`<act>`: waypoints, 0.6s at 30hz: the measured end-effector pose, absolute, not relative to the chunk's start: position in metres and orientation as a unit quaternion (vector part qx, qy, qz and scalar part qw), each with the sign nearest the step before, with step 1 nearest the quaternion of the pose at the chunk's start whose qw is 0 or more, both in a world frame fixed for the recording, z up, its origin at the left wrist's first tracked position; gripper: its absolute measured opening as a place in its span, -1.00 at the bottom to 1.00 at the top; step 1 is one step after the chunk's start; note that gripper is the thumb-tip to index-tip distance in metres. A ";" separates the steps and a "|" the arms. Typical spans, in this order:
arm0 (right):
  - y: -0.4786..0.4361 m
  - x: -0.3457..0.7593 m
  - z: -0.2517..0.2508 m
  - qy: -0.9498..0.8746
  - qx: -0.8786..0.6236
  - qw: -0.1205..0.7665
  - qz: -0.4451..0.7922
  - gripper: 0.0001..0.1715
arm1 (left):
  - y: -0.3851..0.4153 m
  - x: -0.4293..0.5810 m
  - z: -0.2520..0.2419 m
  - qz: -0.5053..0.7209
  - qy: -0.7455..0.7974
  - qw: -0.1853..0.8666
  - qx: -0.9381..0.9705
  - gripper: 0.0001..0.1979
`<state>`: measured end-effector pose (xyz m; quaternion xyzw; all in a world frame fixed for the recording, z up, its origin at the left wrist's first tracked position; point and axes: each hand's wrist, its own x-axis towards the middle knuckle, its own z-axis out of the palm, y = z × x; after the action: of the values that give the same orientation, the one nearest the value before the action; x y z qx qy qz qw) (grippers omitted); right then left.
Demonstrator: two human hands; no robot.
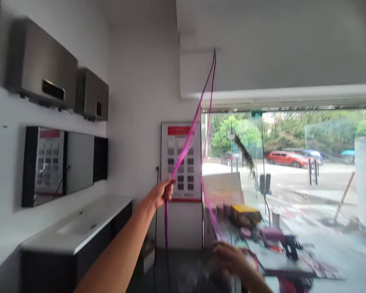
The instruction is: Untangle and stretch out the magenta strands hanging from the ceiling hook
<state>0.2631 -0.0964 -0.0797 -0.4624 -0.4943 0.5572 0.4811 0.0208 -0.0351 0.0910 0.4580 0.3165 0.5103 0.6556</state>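
Long magenta fabric-like strip (185, 147) looks light, limp, best gripped bunched; left hand (164, 192) clamped on it, right hand (230, 259) blurred, can't tell.

"What sort of place is shown?"

"A shop, it seems. A sink (42, 243), a mirror cabinet (80, 158) and grey boxes (49, 61) are lined up along the left wall (3, 171)."

"What else is seen?"

"A board (183, 162) of little squares (190, 161) is put up far ahead. Through big glass (280, 132) at the right, a street (283, 177) is seen."
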 end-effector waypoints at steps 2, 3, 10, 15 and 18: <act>-0.116 0.291 -0.088 -0.455 -0.497 0.472 0.570 -0.77 | -0.033 0.028 0.091 0.527 0.334 0.643 0.444 -0.77; -0.125 0.305 -0.089 -0.439 -0.511 0.475 0.566 -0.74 | -0.031 0.033 0.092 0.536 0.344 0.635 0.438 -0.80; -0.176 0.360 -0.077 -0.430 -0.604 0.454 0.494 -0.58 | -0.012 0.053 0.099 0.566 0.378 0.586 0.439 -0.79; -0.169 0.372 -0.088 -0.427 -0.596 0.449 0.511 -0.58 | -0.008 0.043 0.096 0.543 0.403 0.581 0.453 -0.78; -0.125 0.376 -0.096 -0.441 -0.566 0.471 0.513 -0.64 | -0.011 0.033 0.082 0.537 0.407 0.570 0.469 -0.75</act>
<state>0.3757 -0.1249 -0.0959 -0.5659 -0.4414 0.5129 0.4711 0.0331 -0.0108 0.0817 0.4694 0.4070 0.5374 0.5703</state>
